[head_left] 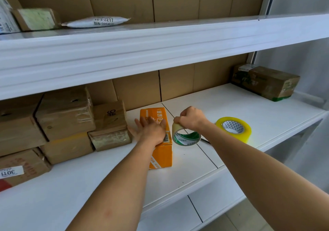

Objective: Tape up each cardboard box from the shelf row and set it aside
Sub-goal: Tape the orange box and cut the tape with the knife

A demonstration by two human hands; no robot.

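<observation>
Taping step on the orange box (161,152): it lies on the white shelf (249,109), long axis running near-to-far, just right of the brown box stack (67,124). Left hand (151,129) lies flat on the box top, fingers straight and spread, pressing down, not curled round anything. Right hand (191,118) has its grip clamped on the top of the green-core tape roll (186,135), fingers curled over the rim; the roll stands on edge just right of the box, about level with the left hand, at or close to the box's right top edge. Can't tell whether a strip is already stuck down or where the free end sits; the clear film doesn't show up here. To do it well, my take: keep the left palm holding the flaps shut and the tape start pinned, pull the roll along the seam under steady tension, keep the strip centred over the flap joint, run it past the edge and down the end face so it won't peel. Smooth behind the roll with the left hand to kill bubbles. Risk: light box skids on the smooth shelf if palm pressure drops. Spare yellow tape roll (234,129) lies flat further right, untouched. One printed brown box (265,82) sits far right, well apart, likely the set-aside spot.
</observation>
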